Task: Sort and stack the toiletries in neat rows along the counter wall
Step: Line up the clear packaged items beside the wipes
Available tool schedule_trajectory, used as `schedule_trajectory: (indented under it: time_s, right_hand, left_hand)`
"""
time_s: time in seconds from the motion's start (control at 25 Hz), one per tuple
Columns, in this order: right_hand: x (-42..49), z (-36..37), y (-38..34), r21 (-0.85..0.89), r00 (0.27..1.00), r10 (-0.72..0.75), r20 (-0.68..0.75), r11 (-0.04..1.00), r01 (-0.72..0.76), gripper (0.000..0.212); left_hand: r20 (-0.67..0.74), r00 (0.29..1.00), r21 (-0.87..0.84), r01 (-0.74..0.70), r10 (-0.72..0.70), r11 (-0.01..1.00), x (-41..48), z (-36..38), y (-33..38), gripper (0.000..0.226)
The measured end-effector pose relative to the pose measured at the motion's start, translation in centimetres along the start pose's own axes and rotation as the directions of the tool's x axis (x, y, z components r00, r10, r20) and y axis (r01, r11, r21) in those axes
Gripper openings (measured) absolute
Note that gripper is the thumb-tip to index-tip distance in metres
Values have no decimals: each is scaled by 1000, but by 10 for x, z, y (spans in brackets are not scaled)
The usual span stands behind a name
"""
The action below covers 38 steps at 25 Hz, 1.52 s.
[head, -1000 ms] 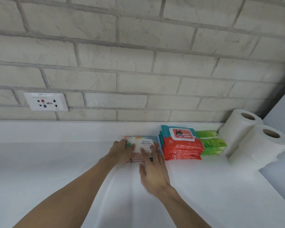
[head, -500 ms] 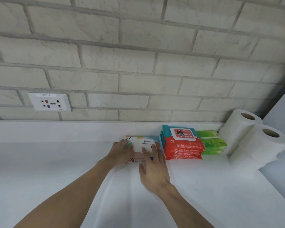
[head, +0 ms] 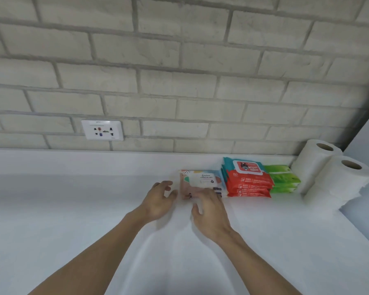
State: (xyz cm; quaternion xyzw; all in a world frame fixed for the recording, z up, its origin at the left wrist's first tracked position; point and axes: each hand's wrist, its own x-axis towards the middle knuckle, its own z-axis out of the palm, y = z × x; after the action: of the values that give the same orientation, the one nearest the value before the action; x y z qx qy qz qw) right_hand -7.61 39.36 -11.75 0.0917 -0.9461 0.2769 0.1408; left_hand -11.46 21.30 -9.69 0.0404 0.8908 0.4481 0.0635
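Observation:
A pastel pack of wipes lies on the white counter near the wall, on top of another pack. To its right stands a stack of red and teal baby wipes, then a stack of green packs, then white paper rolls in the corner. My left hand hovers just left of the pastel pack, fingers loosely curled and holding nothing. My right hand is in front of the pack, its blurred fingertips at the pack's front edge.
A brick wall rises behind the counter, with a white power socket left of the packs. A grey side panel closes off the right end beside the rolls.
Both hands have drawn back from the pastel pack: the left hand came off its left end, the right slid off its top to its front edge. The view shifted left.

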Motion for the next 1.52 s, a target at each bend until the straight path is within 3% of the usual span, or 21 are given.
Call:
schedule_trajectory:
  time_s: [0.32, 0.48, 0.68, 0.92, 1.2, 1.32, 1.44, 1.52]
  right_hand:
    - [-35, -15, -69, 187, 993, 74, 90, 978, -90, 23]
    - [-67, -4, -120, 316, 975, 115, 192, 933, -172, 17]
    - [-113, 36, -186, 349, 944, 24, 330, 926, -146, 16]
    - [-167, 76, -246, 290, 872, -83, 483, 954, -70, 18]
    - [-194, 89, -268, 8, 797, -201, 570, 971, 239, 45]
    - [-196, 89, -265, -15, 794, -128, 594, 985, 171, 42]
    - [-198, 86, -261, 55, 799, -74, 597, 997, 52, 24]
    - [-200, 83, -256, 110, 822, -41, 569, 994, -27, 14]
  left_hand:
    - [-89, 992, -47, -97, 93, 994, -110, -57, -35, 24]
    - [-31, 996, -14, -85, 85, 996, -158, -87, -70, 17]
    - [42, 998, 100, -58, 54, 993, -213, -137, -115, 17]
    - [121, 993, 192, -13, -10, 981, -270, -178, -166, 18]
    - [239, 970, 313, -32, -46, 949, -312, -195, -187, 15]
    - [316, 942, 470, -57, -108, 881, -317, -199, -189, 33]
    - [285, 952, 613, -92, -111, 784, -315, -204, -184, 33]
    - [295, 948, 622, -93, -122, 777, -310, -205, -182, 31]
